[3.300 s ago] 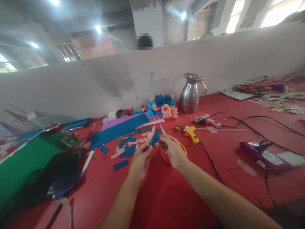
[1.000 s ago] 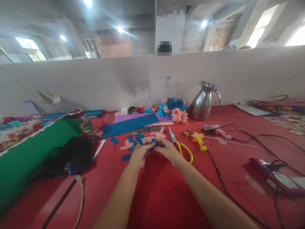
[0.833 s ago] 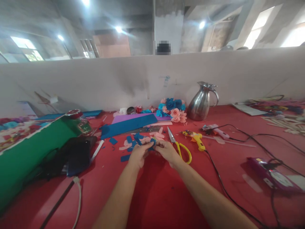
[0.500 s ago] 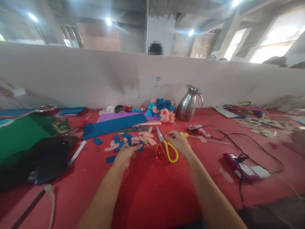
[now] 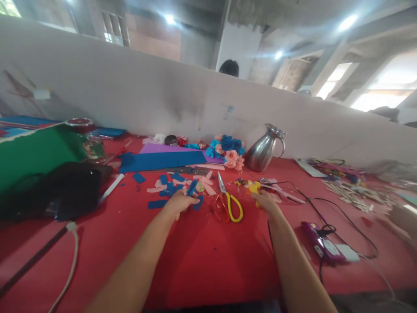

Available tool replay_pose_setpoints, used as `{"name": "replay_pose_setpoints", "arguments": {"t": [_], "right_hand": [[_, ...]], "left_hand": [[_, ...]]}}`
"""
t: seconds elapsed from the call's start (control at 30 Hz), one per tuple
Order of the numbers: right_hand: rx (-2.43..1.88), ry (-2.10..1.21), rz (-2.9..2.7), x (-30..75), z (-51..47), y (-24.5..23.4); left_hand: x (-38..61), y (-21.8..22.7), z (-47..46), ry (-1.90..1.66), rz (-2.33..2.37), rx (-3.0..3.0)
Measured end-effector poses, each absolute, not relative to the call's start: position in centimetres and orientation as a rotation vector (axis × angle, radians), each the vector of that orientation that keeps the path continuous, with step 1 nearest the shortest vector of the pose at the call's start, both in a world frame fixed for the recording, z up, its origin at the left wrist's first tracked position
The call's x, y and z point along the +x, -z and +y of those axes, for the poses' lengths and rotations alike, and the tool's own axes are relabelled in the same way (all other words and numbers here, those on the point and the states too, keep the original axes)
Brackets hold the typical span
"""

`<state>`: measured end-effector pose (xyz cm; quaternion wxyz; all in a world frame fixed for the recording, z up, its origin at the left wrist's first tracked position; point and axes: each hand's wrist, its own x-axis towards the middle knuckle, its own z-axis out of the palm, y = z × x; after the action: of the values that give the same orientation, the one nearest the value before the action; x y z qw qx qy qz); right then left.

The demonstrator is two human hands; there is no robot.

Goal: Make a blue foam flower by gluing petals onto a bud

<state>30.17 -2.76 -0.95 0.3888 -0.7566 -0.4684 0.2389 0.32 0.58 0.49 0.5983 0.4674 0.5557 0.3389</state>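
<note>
My left hand [image 5: 180, 204] is closed, pinching a small blue paper piece [image 5: 192, 188] between thumb and fingers. Another bit of blue paper shows just beyond the fingertips. My right hand [image 5: 264, 202] is wrapped round the handle of a yellow glue gun [image 5: 254, 187], part of which the fingers hide. Between the hands lie scissors [image 5: 224, 198] with one red and one yellow handle, blades pointing away from me. Cut pieces of pink paper [image 5: 208, 184] and blue paper [image 5: 158, 204] are scattered beyond my left hand.
A bunch of blue and pink paper flowers [image 5: 228, 150] lies near a steel jug [image 5: 264, 150] by the partition. Blue sheets [image 5: 163, 161] lie behind the scraps. On the right are a purple power strip [image 5: 322, 243] and cords; on the left, a black bag [image 5: 78, 191].
My right hand has moved right from beside the scissors and closed on the yellow glue gun. My left hand keeps its blue paper piece. The view has tilted.
</note>
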Motion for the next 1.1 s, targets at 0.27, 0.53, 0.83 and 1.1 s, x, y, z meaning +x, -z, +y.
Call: {"name": "replay_pose_setpoints", "arguments": {"t": [0.27, 0.53, 0.83, 1.1], "right_hand": [[-1.330, -1.251, -1.042, 24.8, -8.7, -1.9], [-1.480, -1.066, -1.370, 21.9, -11.9, -1.1], [-1.567, -0.990, -1.528, 20.5, -12.5, 0.3], [-1.590, -0.954, -1.572, 20.3, -12.0, 1.5]], "left_hand": [[0.6, 0.1, 0.5, -0.868, 1.345, 1.138], [0.8, 0.4, 0.6, -0.871, 1.376, 1.104], [0.7, 1.6, 0.7, -0.963, 1.405, 1.219], [0.8, 0.8, 0.5, -0.841, 1.499, 1.344]]}}
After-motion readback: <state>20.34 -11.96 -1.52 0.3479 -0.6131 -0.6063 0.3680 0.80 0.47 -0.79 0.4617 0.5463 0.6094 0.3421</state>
